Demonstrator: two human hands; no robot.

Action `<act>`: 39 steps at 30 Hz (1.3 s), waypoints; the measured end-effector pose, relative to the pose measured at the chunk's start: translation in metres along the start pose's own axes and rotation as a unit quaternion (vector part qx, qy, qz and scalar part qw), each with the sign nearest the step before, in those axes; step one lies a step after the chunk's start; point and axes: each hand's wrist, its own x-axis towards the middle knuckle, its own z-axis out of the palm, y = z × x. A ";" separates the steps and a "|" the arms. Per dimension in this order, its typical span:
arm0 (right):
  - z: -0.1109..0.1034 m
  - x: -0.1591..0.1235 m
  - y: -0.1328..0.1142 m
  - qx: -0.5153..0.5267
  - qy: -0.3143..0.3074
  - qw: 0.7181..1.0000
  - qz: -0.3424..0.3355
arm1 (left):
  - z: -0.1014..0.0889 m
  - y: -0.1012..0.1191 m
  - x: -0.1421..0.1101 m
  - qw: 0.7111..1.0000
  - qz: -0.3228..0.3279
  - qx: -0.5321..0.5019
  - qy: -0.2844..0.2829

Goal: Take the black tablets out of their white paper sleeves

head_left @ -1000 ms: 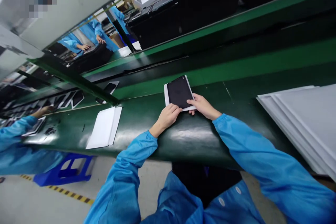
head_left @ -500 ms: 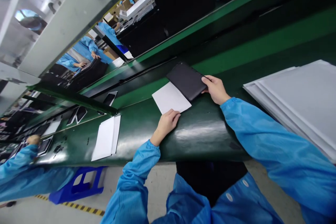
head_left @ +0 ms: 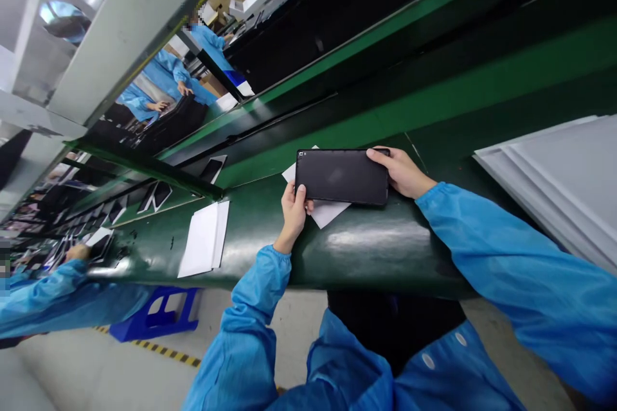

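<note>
A black tablet [head_left: 342, 176] is held lengthwise between my two hands, its back with a small camera at the upper left corner facing me. My left hand [head_left: 293, 210] grips its lower left corner, thumb on top. On the right end, my right hand [head_left: 402, 170] is closed on the upper corner with the thumb laid over the edge. Beneath the tablet a white sheet [head_left: 328, 213] pokes out at its upper left and lower side, the rest being covered.
Several white sheets [head_left: 205, 239] lie on the green bench [head_left: 260, 225] to the left. A stack of large pale sheets [head_left: 559, 173] is at right. A co-worker's sleeve [head_left: 48, 295] reaches in at far left, near tablets. A blue stool [head_left: 159, 314] stands below the bench.
My left hand has let go of the white sheet and taken the tablet's left end. The tablet has turned level and now lies over the sheet.
</note>
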 end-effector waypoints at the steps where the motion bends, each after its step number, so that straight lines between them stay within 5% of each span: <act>1: 0.001 -0.002 -0.001 0.006 -0.017 1.000 0.009 | 0.001 -0.001 0.000 1.000 -0.001 0.002 0.008; 6: 0.003 -0.006 -0.002 -0.008 -0.075 0.997 0.031 | 0.000 -0.008 0.004 0.999 -0.005 -0.020 0.027; 14: 0.001 0.003 0.009 0.005 0.001 1.000 -0.027 | -0.010 -0.017 0.007 0.998 -0.013 -0.015 -0.054; 18: -0.003 0.008 0.011 0.030 0.054 0.996 -0.058 | -0.012 -0.010 0.003 0.989 0.071 0.080 -0.106; 20: -0.006 0.012 0.010 0.045 0.077 0.994 -0.066 | -0.012 -0.001 -0.002 0.955 0.155 0.196 -0.161; 25: -0.010 0.016 0.006 0.064 0.096 0.992 -0.060 | -0.006 0.014 -0.013 0.785 0.254 0.453 -0.339; 27: -0.009 0.015 0.006 0.069 0.096 0.991 -0.058 | -0.003 0.012 -0.012 0.765 0.263 0.477 -0.345; 31: -0.008 0.014 0.007 0.078 0.091 0.991 -0.054 | -0.007 0.004 -0.004 0.783 0.277 0.474 -0.291; 39: -0.010 0.015 0.009 0.048 0.092 0.993 -0.058 | -0.027 0.001 0.016 0.909 0.125 0.379 -0.124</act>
